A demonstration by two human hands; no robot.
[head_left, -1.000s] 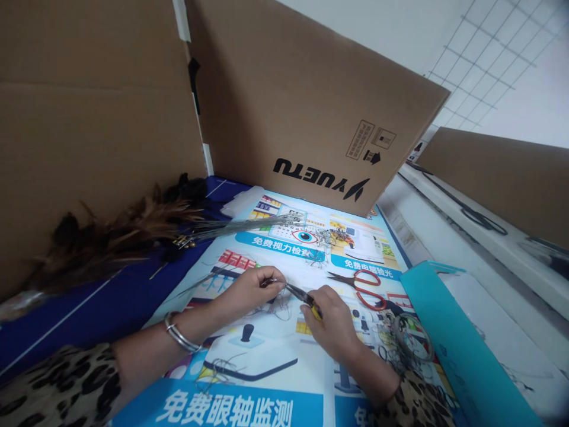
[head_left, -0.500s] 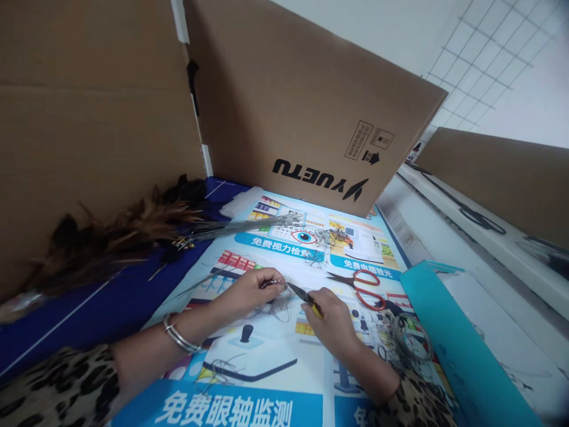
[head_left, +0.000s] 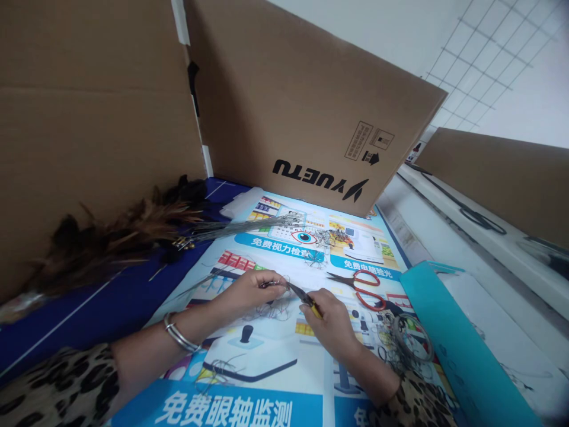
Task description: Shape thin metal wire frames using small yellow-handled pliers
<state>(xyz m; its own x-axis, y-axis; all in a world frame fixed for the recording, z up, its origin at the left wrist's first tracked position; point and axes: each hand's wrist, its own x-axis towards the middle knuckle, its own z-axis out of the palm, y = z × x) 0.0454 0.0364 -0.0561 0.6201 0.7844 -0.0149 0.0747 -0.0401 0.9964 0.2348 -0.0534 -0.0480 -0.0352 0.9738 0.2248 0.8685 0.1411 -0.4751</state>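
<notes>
My left hand (head_left: 253, 292) is closed in a pinch on a small piece of thin bent wire (head_left: 276, 309), whose loops hang below the fingers. My right hand (head_left: 331, 320) is wrapped round pliers (head_left: 304, 295) with dark jaws and a yellow handle. The jaw tips point left and meet the wire beside my left fingertips; whether they grip it I cannot tell. Red-handled scissors (head_left: 362, 284) lie just beyond my right hand. Loose wire bits (head_left: 222, 369) rest on the printed poster sheet (head_left: 306, 367) in front of me.
A bundle of straight wires (head_left: 249, 224) and brown feathers (head_left: 128, 228) lie at the back left. Tall cardboard panels (head_left: 284, 95) stand behind. To the right are a coil of wire (head_left: 413, 337) and an open turquoise box (head_left: 457, 332). More wire scraps (head_left: 326, 237) lie farther back.
My left hand has shifted very slightly, and the wire loops beneath it have moved a little. The pliers stay at nearly the same spot in my right hand.
</notes>
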